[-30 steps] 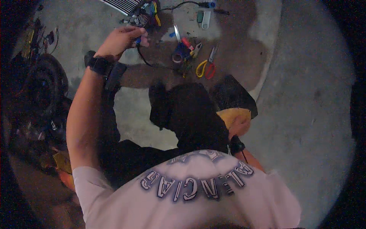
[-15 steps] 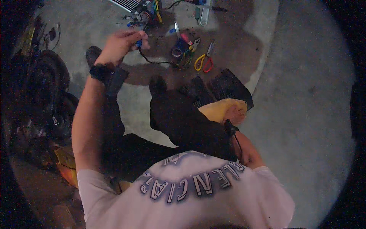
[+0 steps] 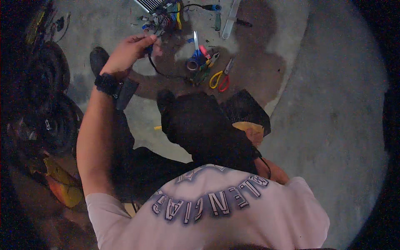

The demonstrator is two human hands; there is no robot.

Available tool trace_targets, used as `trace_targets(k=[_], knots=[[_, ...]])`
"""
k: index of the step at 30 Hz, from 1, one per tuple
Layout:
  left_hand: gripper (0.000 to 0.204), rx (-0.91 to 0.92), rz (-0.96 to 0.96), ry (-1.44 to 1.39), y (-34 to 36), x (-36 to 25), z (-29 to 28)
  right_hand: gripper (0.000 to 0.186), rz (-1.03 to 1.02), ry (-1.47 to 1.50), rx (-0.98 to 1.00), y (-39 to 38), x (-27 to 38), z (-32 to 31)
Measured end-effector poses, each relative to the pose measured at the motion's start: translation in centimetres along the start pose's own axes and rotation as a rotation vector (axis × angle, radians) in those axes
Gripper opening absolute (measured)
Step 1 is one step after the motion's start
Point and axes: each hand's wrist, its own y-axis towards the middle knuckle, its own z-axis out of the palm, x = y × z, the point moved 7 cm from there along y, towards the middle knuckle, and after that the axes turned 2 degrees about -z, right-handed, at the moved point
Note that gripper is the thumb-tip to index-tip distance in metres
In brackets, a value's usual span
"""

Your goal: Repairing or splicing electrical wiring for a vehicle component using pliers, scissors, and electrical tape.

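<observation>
My left hand [image 3: 131,52], at the upper left above the floor, pinches a dark cable [image 3: 153,66] with a blue end piece [image 3: 148,50] under its fingertips. The cable curves away toward the tools. By my right knee, my right hand [image 3: 255,135] is closed against a yellow sheet-like piece [image 3: 246,125], partly hidden behind the knee. Its fingers are mostly hidden. Beyond the left hand lies a bundle of coloured wires [image 3: 173,16] next to a finned silver box [image 3: 148,5]. Scissors [image 3: 221,80] with yellow and red handles lie among the tools.
A blue tape roll [image 3: 192,64], pliers [image 3: 211,59], a green-handled tool [image 3: 218,21] and a flat silver bar [image 3: 230,23] lie on the concrete. A black mesh-like piece [image 3: 248,108] sits beyond my right knee. Dark tyres [image 3: 52,71] stand at the left.
The right hand and the yellow piece have shifted nearer to me, and less of the piece shows. The left hand keeps its pinch on the cable. The view has shifted slightly.
</observation>
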Motion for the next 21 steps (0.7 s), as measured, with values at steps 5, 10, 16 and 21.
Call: trace_targets(k=[5, 10, 16, 21], knots=[[0.023, 0.019, 0.066, -0.053, -0.5, -1.2, 1.2, 0.054, -0.06, 0.013, 0.056, 1.3, -1.1, 1.3], [0.025, 0.025, 0.082, 0.06, -2.8, -3.9, 2.8, 0.056, -0.193, 0.038, 0.235, 1.4, -1.9, 2.6], [0.022, 0.004, 0.082, 0.109, -8.5, -7.9, 4.4, 0.058, -0.35, 0.11, 0.524, 2.2, -3.6, 2.9], [0.023, -0.18, 0.029, 0.053, -11.3, -9.4, 4.3, 0.059, -0.437, 0.142, 0.631, 3.4, -3.8, 4.0]])
